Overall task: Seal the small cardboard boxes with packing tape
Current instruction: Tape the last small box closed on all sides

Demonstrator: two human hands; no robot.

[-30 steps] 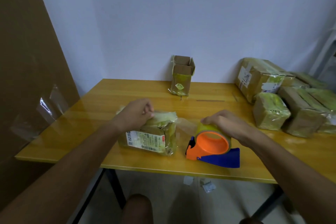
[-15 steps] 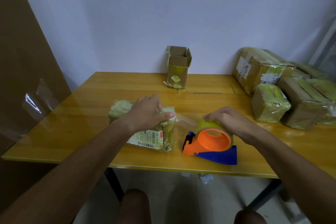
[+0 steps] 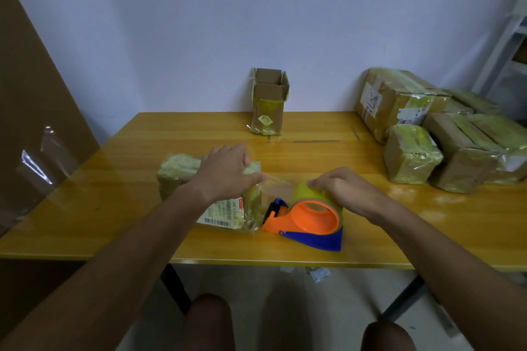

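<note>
A small cardboard box wrapped in yellowish clear tape, with a white barcode label on its near face (image 3: pixel 228 212), is lying on the glossy yellow wooden table (image 3: pixel 114 199) near the front edge. The left hand (image 3: pixel 225 171) is resting on top of the box with its fingers loosely bent over the far upper edge and the thumb stretched out flat towards the right, pressing down where a strip of clear packing tape (image 3: pixel 275 182) is leaving the box. That strip is running taut from the box's top right corner across a short gap to the yellow-tinted tape roll (image 3: pixel 306 194).

The roll is sitting in an orange and blue plastic tape dispenser (image 3: pixel 308 219), which is standing on the table just beside the box on its right. The right hand (image 3: pixel 345 189) is curling over the top of the roll, fingers wrapped around it and gripping it.

At the back of the table, against the pale wall, an open brown cardboard box with raised flaps (image 3: pixel 268 102) is standing upright, well apart from the hands. On the right side, a pile of taped brown cardboard parcels (image 3: pixel 445 134) is taking up the table's corner. A large brown cardboard sheet (image 3: pixel 34 111) is leaning at the left.
</note>
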